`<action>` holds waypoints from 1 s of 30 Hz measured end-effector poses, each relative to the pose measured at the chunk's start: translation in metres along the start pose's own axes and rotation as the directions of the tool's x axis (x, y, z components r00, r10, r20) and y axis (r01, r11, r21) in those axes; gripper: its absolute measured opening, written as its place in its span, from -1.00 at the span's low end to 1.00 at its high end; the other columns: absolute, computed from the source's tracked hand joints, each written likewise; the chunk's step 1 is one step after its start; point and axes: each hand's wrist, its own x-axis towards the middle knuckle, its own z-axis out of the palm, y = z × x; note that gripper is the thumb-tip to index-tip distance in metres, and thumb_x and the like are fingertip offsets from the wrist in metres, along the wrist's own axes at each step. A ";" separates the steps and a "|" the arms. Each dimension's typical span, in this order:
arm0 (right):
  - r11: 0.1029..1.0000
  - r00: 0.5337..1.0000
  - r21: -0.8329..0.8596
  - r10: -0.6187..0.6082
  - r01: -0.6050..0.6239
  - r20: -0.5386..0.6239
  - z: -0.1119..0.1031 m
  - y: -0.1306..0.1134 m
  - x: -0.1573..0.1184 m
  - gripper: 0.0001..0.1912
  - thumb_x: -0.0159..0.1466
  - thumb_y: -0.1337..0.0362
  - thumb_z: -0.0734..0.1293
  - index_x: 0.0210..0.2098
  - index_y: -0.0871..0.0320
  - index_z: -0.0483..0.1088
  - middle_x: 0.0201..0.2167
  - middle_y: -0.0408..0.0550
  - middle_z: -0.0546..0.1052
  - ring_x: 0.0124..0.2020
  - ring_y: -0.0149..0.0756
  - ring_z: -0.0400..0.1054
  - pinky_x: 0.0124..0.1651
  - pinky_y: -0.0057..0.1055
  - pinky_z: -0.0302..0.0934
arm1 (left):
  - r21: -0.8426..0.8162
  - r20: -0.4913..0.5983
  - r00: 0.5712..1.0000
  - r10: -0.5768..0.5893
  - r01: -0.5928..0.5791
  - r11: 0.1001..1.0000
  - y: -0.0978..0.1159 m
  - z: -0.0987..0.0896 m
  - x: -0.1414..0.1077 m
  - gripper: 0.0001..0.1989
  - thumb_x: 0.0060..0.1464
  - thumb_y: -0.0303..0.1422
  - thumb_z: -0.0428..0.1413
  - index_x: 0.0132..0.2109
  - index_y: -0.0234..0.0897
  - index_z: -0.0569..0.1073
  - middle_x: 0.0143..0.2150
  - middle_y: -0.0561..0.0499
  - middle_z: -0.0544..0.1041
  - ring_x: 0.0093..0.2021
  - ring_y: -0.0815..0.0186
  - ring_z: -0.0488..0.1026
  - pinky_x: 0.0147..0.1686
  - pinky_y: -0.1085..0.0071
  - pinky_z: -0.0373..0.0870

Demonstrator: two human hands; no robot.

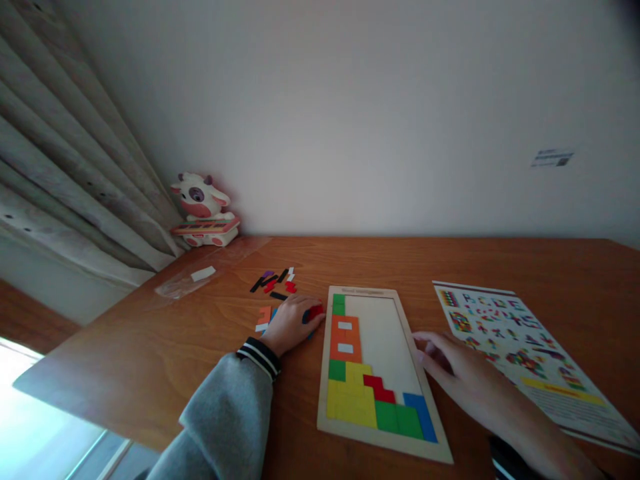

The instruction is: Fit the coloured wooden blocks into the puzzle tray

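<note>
**Wooden puzzle tray (381, 337), part filled, between two hands**

The tray lies flat on the table (480, 257), coloured pieces along its left side and near end. The left hand (293, 325) bends over a red piece (316, 311) just beside the left rim; whether it grips it, I cannot tell. The right hand (445, 360), loosely parted and seemingly unloaded, meets the right rim: a light steadying touch suits. An edge pinch would likely handle pieces best. Rightward lies a printed sheet (525, 353).
</note>
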 end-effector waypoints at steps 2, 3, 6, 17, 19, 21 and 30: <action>1.000 1.000 0.020 -0.003 0.003 -0.015 -0.002 -0.002 0.000 -0.70 0.27 0.05 0.23 -0.14 -0.04 0.53 -0.31 0.00 0.61 -0.33 -0.12 0.52 -0.27 -0.25 0.41 | -0.005 -0.001 1.000 -0.020 0.020 1.000 0.000 -0.001 0.000 -0.79 0.23 -0.32 0.14 -0.02 -0.24 0.55 -0.06 -0.07 0.62 -0.06 0.20 0.55 0.01 0.26 0.48; 1.000 1.000 0.030 0.000 0.000 -0.022 -0.002 -0.002 0.000 -0.69 0.26 0.05 0.23 -0.13 -0.05 0.52 -0.30 0.00 0.62 -0.32 -0.11 0.53 -0.27 -0.24 0.41 | -0.013 0.001 1.000 -0.025 0.025 1.000 0.000 -0.001 0.000 -0.79 0.22 -0.34 0.14 -0.02 -0.24 0.55 -0.07 -0.07 0.62 -0.07 0.20 0.55 0.00 0.27 0.49; 0.999 0.998 0.042 0.028 -0.026 -0.049 -0.002 0.001 -0.002 -0.68 0.24 0.01 0.25 -0.12 -0.05 0.52 -0.25 0.02 0.63 -0.28 -0.07 0.54 -0.23 -0.19 0.43 | -0.076 0.000 1.000 -0.031 0.031 0.997 0.000 -0.001 0.001 -0.77 0.18 -0.35 0.17 -0.02 -0.23 0.56 -0.06 -0.08 0.62 -0.07 0.21 0.55 0.00 0.28 0.50; 0.996 0.992 0.028 0.092 -0.090 -0.087 -0.005 0.003 -0.005 -0.60 0.26 -0.07 0.25 -0.05 -0.03 0.50 -0.19 0.05 0.63 -0.21 -0.05 0.54 -0.14 -0.12 0.42 | -0.273 -0.062 0.996 -0.072 0.052 0.960 0.001 0.002 0.002 -0.73 0.10 -0.48 0.20 -0.03 -0.23 0.56 -0.01 -0.08 0.56 -0.04 0.25 0.53 0.01 0.30 0.52; 0.995 0.992 0.030 0.097 -0.095 -0.085 -0.006 0.002 -0.004 -0.60 0.25 -0.07 0.26 -0.05 -0.03 0.50 -0.17 0.04 0.62 -0.20 -0.05 0.54 -0.12 -0.12 0.41 | -0.249 -0.075 0.996 -0.051 0.031 0.968 0.001 0.002 0.001 -0.73 0.10 -0.51 0.20 -0.03 -0.22 0.57 0.00 -0.07 0.55 -0.01 0.24 0.52 0.05 0.28 0.50; 0.996 0.993 0.040 0.085 -0.082 -0.085 -0.005 0.000 -0.003 -0.62 0.25 -0.04 0.26 -0.08 -0.02 0.50 -0.18 0.04 0.62 -0.22 -0.06 0.53 -0.14 -0.13 0.41 | -0.223 -0.087 0.996 -0.033 0.013 0.975 0.002 0.001 0.001 -0.73 0.09 -0.52 0.19 -0.05 -0.21 0.57 0.02 -0.07 0.54 -0.01 0.24 0.53 0.04 0.28 0.51; 0.980 0.994 0.163 0.112 -0.111 0.007 0.007 -0.069 0.005 -0.54 0.33 0.01 0.17 0.04 0.13 0.46 -0.19 0.08 0.63 -0.21 -0.12 0.54 -0.12 -0.19 0.38 | -0.240 -0.294 0.928 0.230 -0.305 0.922 0.059 0.004 -0.001 -0.71 0.16 -0.50 0.17 0.03 -0.22 0.48 0.05 -0.13 0.49 0.03 0.25 0.51 0.01 0.31 0.55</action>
